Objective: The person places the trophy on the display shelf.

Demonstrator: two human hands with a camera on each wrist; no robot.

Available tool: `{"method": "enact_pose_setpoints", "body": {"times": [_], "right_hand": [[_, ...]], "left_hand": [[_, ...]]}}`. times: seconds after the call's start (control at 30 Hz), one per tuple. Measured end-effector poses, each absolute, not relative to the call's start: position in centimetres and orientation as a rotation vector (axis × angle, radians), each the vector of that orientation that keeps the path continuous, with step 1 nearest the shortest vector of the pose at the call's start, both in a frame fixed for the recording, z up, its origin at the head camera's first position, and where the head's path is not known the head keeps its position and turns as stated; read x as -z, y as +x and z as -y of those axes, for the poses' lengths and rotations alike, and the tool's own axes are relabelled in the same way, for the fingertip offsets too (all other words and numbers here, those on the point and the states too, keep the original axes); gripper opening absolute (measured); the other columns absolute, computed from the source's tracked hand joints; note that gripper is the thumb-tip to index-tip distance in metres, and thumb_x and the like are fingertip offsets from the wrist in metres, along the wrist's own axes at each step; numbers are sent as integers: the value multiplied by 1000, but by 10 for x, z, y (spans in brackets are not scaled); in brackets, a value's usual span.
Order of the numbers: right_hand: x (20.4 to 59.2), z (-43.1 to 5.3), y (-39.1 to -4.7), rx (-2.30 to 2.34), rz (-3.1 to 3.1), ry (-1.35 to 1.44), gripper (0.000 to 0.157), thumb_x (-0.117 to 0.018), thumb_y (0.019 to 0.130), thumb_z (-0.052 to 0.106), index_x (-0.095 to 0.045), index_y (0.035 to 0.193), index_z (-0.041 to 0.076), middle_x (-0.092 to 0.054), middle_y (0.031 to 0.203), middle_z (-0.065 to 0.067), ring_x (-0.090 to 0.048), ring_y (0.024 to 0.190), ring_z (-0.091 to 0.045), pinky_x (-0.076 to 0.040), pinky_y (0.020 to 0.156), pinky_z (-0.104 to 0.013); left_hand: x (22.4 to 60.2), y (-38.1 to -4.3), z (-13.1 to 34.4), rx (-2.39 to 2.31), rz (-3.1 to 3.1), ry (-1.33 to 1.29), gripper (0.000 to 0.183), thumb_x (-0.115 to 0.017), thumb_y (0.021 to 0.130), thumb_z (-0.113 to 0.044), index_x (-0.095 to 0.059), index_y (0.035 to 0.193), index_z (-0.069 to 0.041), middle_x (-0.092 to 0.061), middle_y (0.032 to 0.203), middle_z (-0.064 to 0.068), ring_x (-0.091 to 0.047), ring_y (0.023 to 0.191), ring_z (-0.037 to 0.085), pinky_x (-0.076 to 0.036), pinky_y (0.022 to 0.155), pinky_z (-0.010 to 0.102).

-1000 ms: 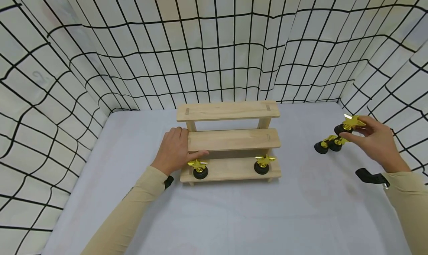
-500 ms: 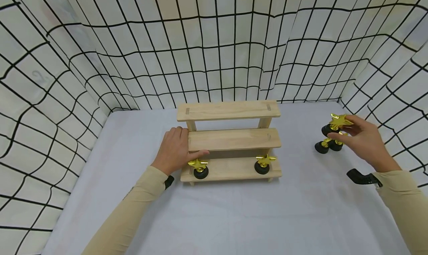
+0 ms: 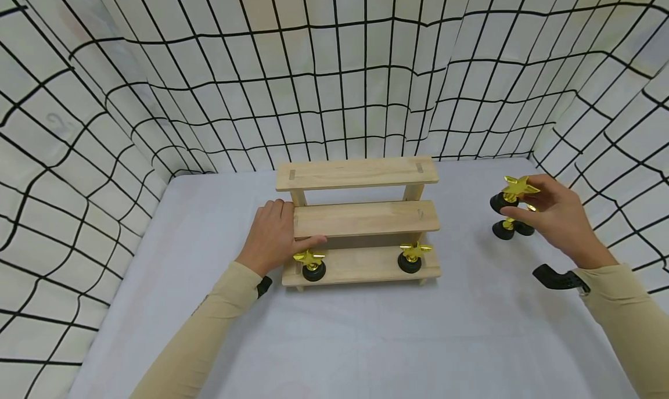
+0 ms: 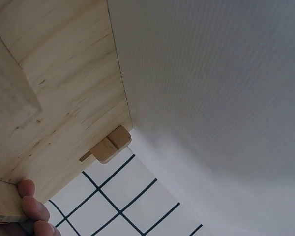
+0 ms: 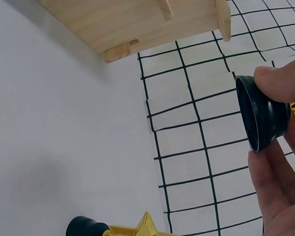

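Observation:
A three-tier wooden shelf stands in the middle of the table. My left hand grips the left end of its middle board, fingertips curled round the board edge in the left wrist view. On the bottom board are two small gold star trophies with black bases, a left one by my thumb and a right one. My right hand pinches another star trophy in the air, its hollow black base tilted. Below it, two more trophies are on the table, partly hidden.
A white cloth covers the table. White walls with a black grid net enclose it at the back and both sides. A black wrist mount juts from my right sleeve.
My right hand has moved left with the trophy, from over the right side of the table trophies to above the left one. The left hand and shelf stay put.

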State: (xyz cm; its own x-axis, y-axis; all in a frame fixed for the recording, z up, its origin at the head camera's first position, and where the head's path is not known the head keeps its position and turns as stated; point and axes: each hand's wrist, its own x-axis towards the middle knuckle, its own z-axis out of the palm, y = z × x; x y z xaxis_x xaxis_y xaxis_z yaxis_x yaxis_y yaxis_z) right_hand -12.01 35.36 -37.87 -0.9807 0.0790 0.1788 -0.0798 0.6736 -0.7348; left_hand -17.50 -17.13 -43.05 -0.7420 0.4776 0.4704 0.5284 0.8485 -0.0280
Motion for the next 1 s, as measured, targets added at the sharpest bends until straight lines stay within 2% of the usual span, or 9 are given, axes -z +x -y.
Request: {"method": "enact_pose_setpoints", "body": {"times": [0.2, 0.53, 0.77, 1.0], "right_hand": [[377, -346, -122, -1279, 2638, 47, 56, -86, 86, 14, -57, 134, 14, -55, 121, 25, -56, 105, 21, -43, 89, 3], [366, -329, -125, -1349, 2648, 57, 57, -84, 88, 19, -56, 137, 17, -57, 123, 22, -58, 108, 18, -45, 89, 1], [359, -311, -127, -1428, 2591, 169, 55, -84, 86, 7, -58, 134, 13, -60, 124, 16, -63, 111, 11, -48, 93, -3], [353, -293, -128, -1459, 2542, 250, 58, -85, 81, -2, -61, 133, 11, -63, 123, 17, -64, 111, 7, -48, 95, -5]], "left_hand": [[431, -175, 171, 148, 2561, -739, 84, -78, 68, -78, -53, 89, 0, -54, 79, 14, -52, 71, 31, -39, 65, 39], [429, -174, 170, 147, 2593, -728, 84, -76, 70, -78, -54, 91, 1, -54, 80, 13, -51, 72, 31, -39, 65, 39], [429, -174, 170, 155, 2601, -725, 84, -77, 70, -77, -54, 92, 1, -54, 80, 14, -50, 73, 31, -39, 66, 39], [430, -174, 170, 148, 2597, -723, 85, -77, 70, -78, -55, 94, 1, -56, 82, 15, -52, 74, 32, -40, 67, 40]]}}
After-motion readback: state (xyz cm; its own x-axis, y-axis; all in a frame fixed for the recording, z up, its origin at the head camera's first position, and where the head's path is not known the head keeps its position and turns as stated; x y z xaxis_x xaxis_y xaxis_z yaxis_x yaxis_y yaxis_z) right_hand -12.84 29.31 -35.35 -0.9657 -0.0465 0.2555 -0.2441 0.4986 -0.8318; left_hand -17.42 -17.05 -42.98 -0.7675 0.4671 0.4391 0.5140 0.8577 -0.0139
